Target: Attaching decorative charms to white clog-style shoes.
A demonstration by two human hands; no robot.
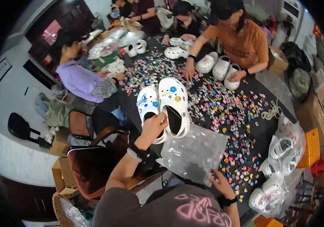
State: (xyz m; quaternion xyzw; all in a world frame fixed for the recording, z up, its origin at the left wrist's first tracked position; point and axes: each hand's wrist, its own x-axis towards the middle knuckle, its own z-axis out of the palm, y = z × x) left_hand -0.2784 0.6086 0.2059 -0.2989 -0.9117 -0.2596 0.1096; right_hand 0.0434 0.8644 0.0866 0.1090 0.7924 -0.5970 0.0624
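My left hand point(154, 130) is closed on a pair of white clogs point(174, 96), gripping them at their inner sides near the foot openings. Blue, yellow and other coloured charms sit on their toes, which point away from me. Below and right of the shoes, a clear plastic bag point(196, 149) spreads over the near edge of the black table. My right hand point(222, 184) has its fingers bent at the bag's lower right corner and appears to pinch it.
Heaps of small colourful charms point(222, 109) cover the black table point(129, 109). Bagged white clogs point(283, 145) lie at the right edge. A person in orange point(241, 41) handles more clogs across from me; a person in purple point(82, 77) sits left. A brown chair point(94, 166) stands near my left arm.
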